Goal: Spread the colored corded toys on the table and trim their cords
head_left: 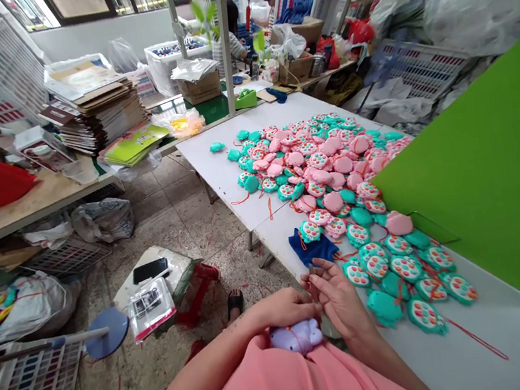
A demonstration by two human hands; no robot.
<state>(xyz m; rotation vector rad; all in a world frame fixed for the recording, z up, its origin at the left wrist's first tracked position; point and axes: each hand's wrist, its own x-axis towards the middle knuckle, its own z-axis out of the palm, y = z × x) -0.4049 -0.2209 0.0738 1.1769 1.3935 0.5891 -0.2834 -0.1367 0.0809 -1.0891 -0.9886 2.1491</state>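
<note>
On our lap (274, 388) sits a lilac toy (297, 339), just below our left hand (286, 306), whose grip we cannot tell. Our right hand (340, 300) pinches a small piece (312, 269). Beyond, by the table's (427, 365) left edge, lies blue cloth (316, 252); pink and teal toys (318, 160) heap toward the far edge.

Head view looks forward and down over both hands (289, 306) (341, 300), perhaps blurred right.
</note>
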